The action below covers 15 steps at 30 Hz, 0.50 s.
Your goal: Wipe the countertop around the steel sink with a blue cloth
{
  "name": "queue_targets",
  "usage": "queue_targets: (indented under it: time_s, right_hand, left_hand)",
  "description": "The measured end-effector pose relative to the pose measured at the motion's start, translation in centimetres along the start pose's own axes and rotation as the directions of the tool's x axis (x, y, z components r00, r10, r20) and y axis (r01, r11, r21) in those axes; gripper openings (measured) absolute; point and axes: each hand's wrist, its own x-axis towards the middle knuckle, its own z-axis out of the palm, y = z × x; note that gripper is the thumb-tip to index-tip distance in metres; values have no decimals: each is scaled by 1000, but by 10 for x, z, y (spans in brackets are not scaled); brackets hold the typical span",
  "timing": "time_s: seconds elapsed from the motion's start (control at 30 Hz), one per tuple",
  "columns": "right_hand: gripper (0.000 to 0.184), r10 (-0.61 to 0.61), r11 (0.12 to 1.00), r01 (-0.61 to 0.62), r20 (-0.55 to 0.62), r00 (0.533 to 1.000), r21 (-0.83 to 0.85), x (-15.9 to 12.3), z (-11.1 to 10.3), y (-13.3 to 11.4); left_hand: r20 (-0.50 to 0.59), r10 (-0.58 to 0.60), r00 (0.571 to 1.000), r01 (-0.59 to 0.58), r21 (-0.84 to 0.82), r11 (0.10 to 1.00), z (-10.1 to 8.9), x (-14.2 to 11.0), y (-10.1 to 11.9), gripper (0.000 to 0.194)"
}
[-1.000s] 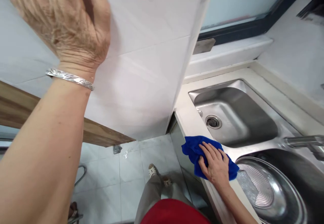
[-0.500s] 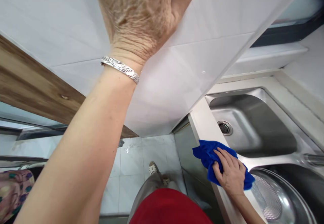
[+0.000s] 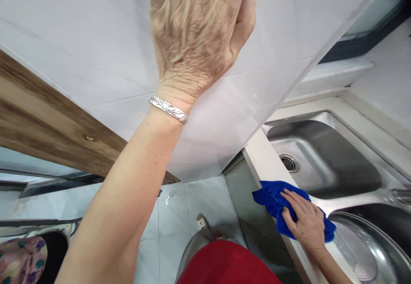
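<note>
My left hand (image 3: 199, 31), with a silver bracelet (image 3: 167, 109) at the wrist, reaches up against the white tiled wall (image 3: 118, 31). Its fingertips are cut off by the top of the view. A sliver of bright white shows by the thumb and fingers, too little to name. Lower right, my right hand (image 3: 306, 222) is closed over a crumpled blue cloth (image 3: 272, 194). The cloth lies on the white counter edge (image 3: 257, 155) in front of the sink, with one corner hanging over the cabinet side.
A steel double sink (image 3: 343, 155) is set into the counter at right. Its nearer basin holds a metal strainer (image 3: 356, 249). A wooden trim (image 3: 58, 117) runs along the wall at left. Below are the tiled floor (image 3: 173, 232) and a patterned fabric (image 3: 22, 258).
My left hand appears lower and further right in view, so more of its fingers show. The view has shifted slightly. My right hand stays on the blue cloth.
</note>
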Motion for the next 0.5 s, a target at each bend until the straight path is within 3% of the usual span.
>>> queue_targets:
  time_s: [0.13,0.17,0.23,0.27,0.33,0.4,0.43,0.5]
  right_hand:
    - [40,14,1000,-13,-16,1000,12,0,4,2]
    - [40,16,1000,-15,-20,1000,10,1,5,2]
    - [39,19,1000,-19,-27,999,6,2,6,2]
    - [39,22,1000,-22,-30,999,4,3,6,1]
    - [38,33,999,-34,-35,999,-2,6,6,-1]
    - [38,50,999,-51,-31,998,-13,9,4,-4]
    - [39,61,998,-61,-23,998,-19,12,4,-5]
    - [41,86,996,-86,4,996,-30,18,3,-7]
  left_hand:
    - [-29,127,991,-127,-14,992,5,3,-5,64]
    - [-67,142,988,-143,-25,989,9,3,-6,63]
    - [-263,173,949,-187,-29,982,19,3,-11,63]
    - [-388,193,901,-215,-14,976,24,3,-13,62]
    - [-627,251,737,-280,54,958,33,1,-18,62]
    - [-742,270,613,-327,73,942,39,0,-21,64]
    - [-741,263,618,-332,58,941,41,0,-22,67]
    - [-783,267,562,-388,36,921,42,0,-24,73]
